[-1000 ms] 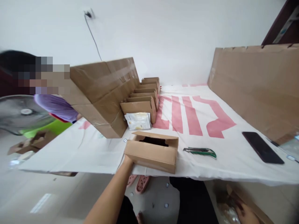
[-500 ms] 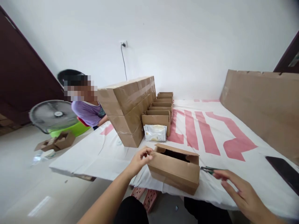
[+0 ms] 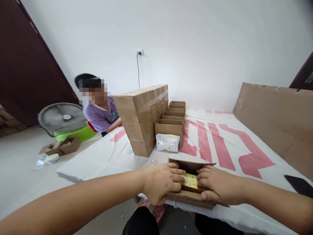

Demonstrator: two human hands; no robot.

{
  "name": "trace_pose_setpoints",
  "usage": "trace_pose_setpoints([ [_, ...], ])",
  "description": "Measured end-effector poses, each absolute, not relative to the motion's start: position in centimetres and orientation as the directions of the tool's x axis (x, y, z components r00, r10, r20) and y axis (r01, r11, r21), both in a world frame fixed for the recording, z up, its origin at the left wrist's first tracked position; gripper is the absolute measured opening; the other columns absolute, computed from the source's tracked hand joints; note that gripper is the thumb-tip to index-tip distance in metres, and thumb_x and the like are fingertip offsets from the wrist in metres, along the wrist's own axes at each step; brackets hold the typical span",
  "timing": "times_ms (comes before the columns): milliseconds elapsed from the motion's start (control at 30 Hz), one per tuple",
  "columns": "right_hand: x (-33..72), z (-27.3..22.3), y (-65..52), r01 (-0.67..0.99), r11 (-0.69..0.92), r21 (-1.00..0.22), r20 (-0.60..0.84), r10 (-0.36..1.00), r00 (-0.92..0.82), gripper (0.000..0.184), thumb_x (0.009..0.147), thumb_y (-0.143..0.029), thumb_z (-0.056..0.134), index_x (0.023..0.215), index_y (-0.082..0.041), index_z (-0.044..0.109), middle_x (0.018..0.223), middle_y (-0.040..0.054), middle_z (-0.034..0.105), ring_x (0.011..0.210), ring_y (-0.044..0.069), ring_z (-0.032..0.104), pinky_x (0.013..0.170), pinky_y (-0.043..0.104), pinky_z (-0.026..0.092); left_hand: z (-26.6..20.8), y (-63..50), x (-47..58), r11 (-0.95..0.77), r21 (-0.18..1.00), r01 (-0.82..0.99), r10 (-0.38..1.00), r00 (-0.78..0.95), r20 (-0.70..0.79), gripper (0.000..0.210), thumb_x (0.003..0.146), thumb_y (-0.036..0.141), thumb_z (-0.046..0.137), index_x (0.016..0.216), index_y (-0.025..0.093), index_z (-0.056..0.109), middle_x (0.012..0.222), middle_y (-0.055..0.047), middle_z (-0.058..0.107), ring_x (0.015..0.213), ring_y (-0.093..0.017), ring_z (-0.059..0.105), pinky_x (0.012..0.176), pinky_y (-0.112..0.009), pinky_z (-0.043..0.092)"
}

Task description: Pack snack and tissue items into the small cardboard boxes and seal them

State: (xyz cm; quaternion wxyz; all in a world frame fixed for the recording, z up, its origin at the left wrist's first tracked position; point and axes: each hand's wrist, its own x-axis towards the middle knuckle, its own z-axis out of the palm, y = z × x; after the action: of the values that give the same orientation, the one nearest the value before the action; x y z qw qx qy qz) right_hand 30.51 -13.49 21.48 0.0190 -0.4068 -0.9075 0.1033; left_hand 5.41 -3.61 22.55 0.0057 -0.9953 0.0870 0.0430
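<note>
A small open cardboard box (image 3: 193, 199) lies in front of me at the table's near edge. Inside it a yellow printed pack (image 3: 190, 180) shows between my hands. My left hand (image 3: 164, 182) reaches over the box's left end, fingers stretched out and spread onto the contents. From the other end comes my right hand (image 3: 215, 183), its fingers extended into the box and its thumb by the near flap. Just beyond the box, a white and yellow pouch (image 3: 167, 143) leans against the nearest of several open cartons (image 3: 169, 130) in a row.
Stacked taped cartons (image 3: 139, 122) stand left of the row. A person (image 3: 101, 114) sits past them, near a fan (image 3: 63, 117). A cardboard panel (image 3: 274, 120) is at the right, with a dark phone-like object (image 3: 299, 184) before it. A white cloth (image 3: 85, 166) covers the table.
Both hands have moved onto the box, the right one coming in from the right. Yellow contents now show inside it. The metal tool beside the box is out of sight. The view has shifted slightly.
</note>
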Motion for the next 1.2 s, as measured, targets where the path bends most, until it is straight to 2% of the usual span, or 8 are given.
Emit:
trace_pose_setpoints([
  [267,31.6,21.9,-14.9,0.848,0.481,0.224,-0.100,0.877,-0.471,0.031,0.082,-0.046,0.070,0.086,-0.016,0.074,0.080,0.0122,0.072,0.085,0.031,0.065,0.086,0.047,0.047,20.4,-4.6,5.0,-0.859,-0.510,-0.043,0.018,0.993,-0.114,0.022,0.074,0.020,0.067,0.095,0.018,0.073,0.098,-0.014,0.075,0.096,-0.031,0.064,0.110,-0.051,0.028],
  [400,33.1,20.2,-15.7,0.917,0.374,0.142,-0.075,0.927,-0.367,0.070,0.071,-0.062,0.074,0.123,-0.015,0.066,0.108,0.0186,0.071,0.088,0.035,0.068,0.075,0.046,0.053,18.5,-5.5,3.9,-0.844,-0.530,0.085,0.178,0.976,-0.129,0.032,0.071,0.023,0.071,0.102,0.015,0.073,0.091,-0.017,0.074,0.084,-0.033,0.066,0.097,-0.056,0.036],
  [533,33.9,17.9,-15.5,0.939,0.342,-0.035,-0.010,0.939,-0.343,0.119,0.051,-0.080,0.073,0.148,-0.018,0.041,0.157,0.0251,0.029,0.112,0.045,0.060,0.082,0.052,0.053,17.2,-6.7,3.7,-0.803,-0.562,0.199,0.280,0.958,-0.061,0.039,0.079,0.032,0.065,0.111,0.013,0.071,0.102,-0.023,0.070,0.096,-0.044,0.065,0.087,-0.063,0.037],
  [633,33.7,17.4,-15.0,0.956,0.279,-0.095,-0.067,0.956,-0.286,0.134,0.041,-0.080,0.077,0.152,-0.020,0.033,0.162,0.0251,0.014,0.117,0.049,0.056,0.085,0.057,0.051,16.7,-7.3,3.6,-0.781,-0.588,0.208,0.305,0.950,-0.069,0.043,0.080,0.034,0.064,0.116,0.013,0.070,0.108,-0.024,0.067,0.105,-0.051,0.061,0.086,-0.066,0.036],
  [767,33.1,17.9,-14.1,0.966,0.204,-0.160,-0.227,0.945,-0.237,0.143,0.036,-0.078,0.079,0.153,-0.014,0.029,0.160,0.0306,0.013,0.131,0.053,0.042,0.096,0.061,0.045,16.5,-7.5,3.4,-0.788,-0.576,0.219,0.330,0.939,-0.095,0.053,0.077,0.041,0.068,0.120,0.011,0.069,0.115,-0.025,0.065,0.111,-0.055,0.056,0.088,-0.068,0.035],
  [900,32.9,19.4,-13.1,0.950,0.241,-0.198,-0.225,0.932,-0.284,0.127,0.043,-0.082,0.073,0.145,-0.012,0.045,0.155,0.0304,0.028,0.132,0.053,0.041,0.097,0.060,0.044,17.1,-7.8,3.7,-0.828,-0.499,0.255,0.330,0.941,-0.068,0.064,0.076,0.048,0.070,0.125,0.008,0.063,0.118,-0.026,0.065,0.116,-0.049,0.054,0.096,-0.064,0.033],
  [1033,31.6,21.0,-12.2,0.948,0.261,-0.183,-0.158,0.944,-0.290,0.062,0.079,-0.059,0.063,0.123,-0.016,0.063,0.121,0.0208,0.065,0.103,0.040,0.066,0.083,0.050,0.051,17.8,-8.9,4.7,-0.901,-0.401,0.166,0.225,0.968,-0.107,0.072,0.083,0.045,0.062,0.139,0.003,0.046,0.122,-0.025,0.064,0.108,-0.035,0.060,0.093,-0.047,0.042],
  [1200,29.0,20.0,-11.9,0.948,0.318,0.021,-0.267,0.915,-0.301,0.043,0.076,-0.033,0.068,0.114,-0.013,0.066,0.099,0.0191,0.074,0.086,0.039,0.071,0.068,0.044,0.051,17.2,-9.6,5.8,-0.890,-0.394,0.231,0.267,0.963,-0.037,0.045,0.090,0.026,0.052,0.129,0.004,0.054,0.100,-0.016,0.069,0.083,-0.027,0.063,0.069,-0.039,0.046],
])
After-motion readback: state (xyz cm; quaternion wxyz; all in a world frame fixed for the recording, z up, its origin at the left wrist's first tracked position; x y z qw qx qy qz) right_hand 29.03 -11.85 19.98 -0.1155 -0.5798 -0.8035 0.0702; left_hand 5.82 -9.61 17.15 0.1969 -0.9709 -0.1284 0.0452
